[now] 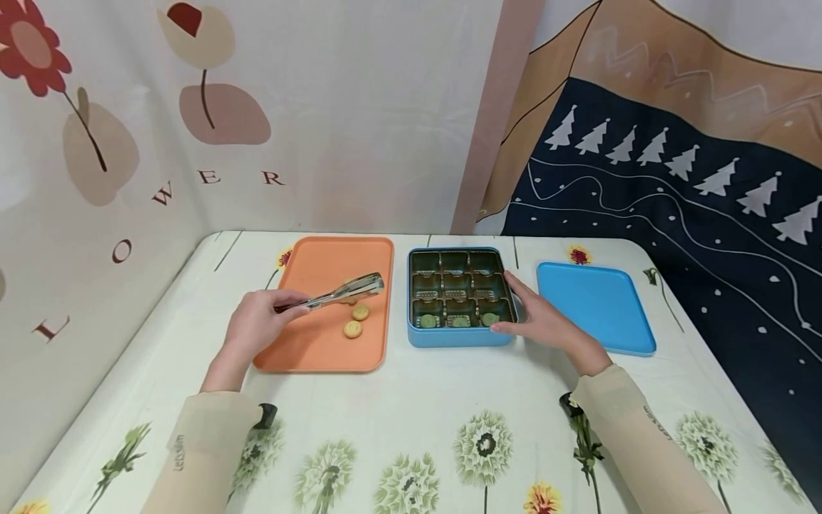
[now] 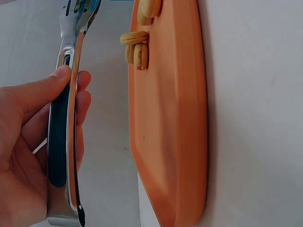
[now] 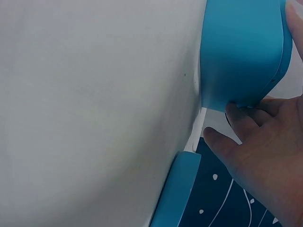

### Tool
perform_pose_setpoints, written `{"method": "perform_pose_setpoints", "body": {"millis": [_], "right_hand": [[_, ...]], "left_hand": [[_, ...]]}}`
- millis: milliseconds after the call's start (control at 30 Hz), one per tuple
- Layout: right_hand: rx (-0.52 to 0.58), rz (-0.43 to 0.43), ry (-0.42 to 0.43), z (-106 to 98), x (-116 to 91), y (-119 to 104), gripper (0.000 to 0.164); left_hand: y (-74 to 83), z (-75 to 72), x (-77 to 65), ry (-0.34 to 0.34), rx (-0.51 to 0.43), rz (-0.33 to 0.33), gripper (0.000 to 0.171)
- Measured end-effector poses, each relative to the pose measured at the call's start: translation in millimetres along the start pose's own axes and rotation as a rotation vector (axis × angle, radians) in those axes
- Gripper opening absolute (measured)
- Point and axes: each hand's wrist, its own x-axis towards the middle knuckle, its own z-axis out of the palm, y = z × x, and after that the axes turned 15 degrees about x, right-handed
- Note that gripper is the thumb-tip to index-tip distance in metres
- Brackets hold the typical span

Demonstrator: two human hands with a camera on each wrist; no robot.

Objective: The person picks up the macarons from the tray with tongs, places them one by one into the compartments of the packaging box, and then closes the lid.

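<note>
Tongs [image 1: 347,291] over orange tray [image 1: 327,268], blue box [image 1: 459,338] held alongside
Nearest, beige sleeves [image 1: 193,450] over flowered tablecloth [image 1: 379,407]; left hand [image 1: 265,318] pinches the tongs firmly, thumb against bent fingers, though the gap at the tongs' tips is hard to judge; right hand [image 1: 542,319] grips the box by its near right corner, thumb at the near rim, fingers along the side; yellow biscuits [image 1: 352,329] on the tray toward its right edge, below the tongs; green biscuits [image 1: 459,322] in the box's nearest row of compartments; blue lid [image 1: 594,307] flat, right of the box; printed curtains [image 1: 359,121] behind
</note>
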Motion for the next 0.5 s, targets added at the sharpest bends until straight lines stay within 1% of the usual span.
{"method": "perform_pose_setpoints", "body": {"millis": [500], "right_hand": [[0.009, 0.000, 0.001, 0.0, 0.6, 1.2, 0.108]], "left_hand": [[12.6, 2.8, 9.9, 0.020, -0.025, 0.023, 0.022]]}}
